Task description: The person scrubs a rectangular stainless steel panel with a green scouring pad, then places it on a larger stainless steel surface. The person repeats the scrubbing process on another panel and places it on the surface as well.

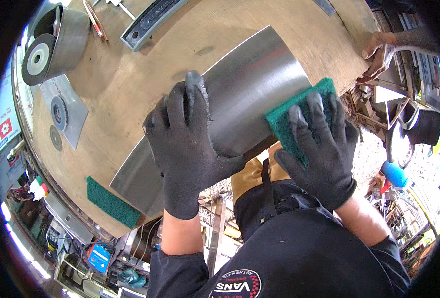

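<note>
A curved, brushed steel sheet (252,74) lies slantwise across the wooden table. My left hand (187,144), in a black glove, spans the sheet, its fingers over the far edge and its thumb by the near edge. Against the sheet's right end, a green scouring pad (282,121) is held under my right hand (319,144), also gloved in black. Its fingers are spread over the pad, with the thumb along the pad's lower side. The underside of the sheet is hidden.
On the wooden tabletop (125,89) lie a second green pad (111,202), a rolled metal piece (70,39) with an abrasive disc (37,59), a flat plate with another disc (59,113), and a dark metal bar (150,22). Another person's hand (379,54) rests at the right edge.
</note>
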Motion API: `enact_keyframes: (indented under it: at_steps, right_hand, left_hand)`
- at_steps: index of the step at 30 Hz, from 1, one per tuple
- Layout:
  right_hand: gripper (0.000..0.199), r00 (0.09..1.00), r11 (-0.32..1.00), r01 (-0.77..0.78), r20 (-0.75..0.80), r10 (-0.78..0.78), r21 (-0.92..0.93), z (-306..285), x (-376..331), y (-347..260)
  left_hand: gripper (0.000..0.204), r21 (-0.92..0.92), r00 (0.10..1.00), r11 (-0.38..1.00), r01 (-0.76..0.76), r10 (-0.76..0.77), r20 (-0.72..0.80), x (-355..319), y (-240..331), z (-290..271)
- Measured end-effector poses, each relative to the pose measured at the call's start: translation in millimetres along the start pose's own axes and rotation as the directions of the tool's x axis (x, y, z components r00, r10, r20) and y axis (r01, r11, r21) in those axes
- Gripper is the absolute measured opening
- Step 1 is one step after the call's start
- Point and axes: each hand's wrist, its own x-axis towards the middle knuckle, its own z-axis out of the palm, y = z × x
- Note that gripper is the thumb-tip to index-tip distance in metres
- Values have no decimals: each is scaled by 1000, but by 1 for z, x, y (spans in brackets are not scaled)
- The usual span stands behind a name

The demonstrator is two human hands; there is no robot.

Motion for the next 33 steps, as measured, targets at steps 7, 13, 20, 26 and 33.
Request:
enact_keyframes:
  at_steps: [7,13,20,26,33]
  right_hand:
    - [59,965,991,81,-257,-51,107,30,126,-4]
    - [68,998,990,-53,35,49,130,6,-30,10]
    - [78,959,902,-142,283,22,409,3,-95,23]
    - [76,904,430,-241,363,-227,870,83,-147,78]
    - [73,725,-163,-681,626,-287,714,159,-184,80]
  left_hand:
    - [135,-226,999,974,-29,22,-36,14,5,-12]
    - [135,-59,996,997,-48,43,-75,3,0,-2]
    - [146,-66,997,995,-72,74,34,1,-1,-20]
    - [138,-88,994,993,-73,79,68,4,4,-27]
    - [140,-88,994,992,-90,94,50,-3,5,-23]
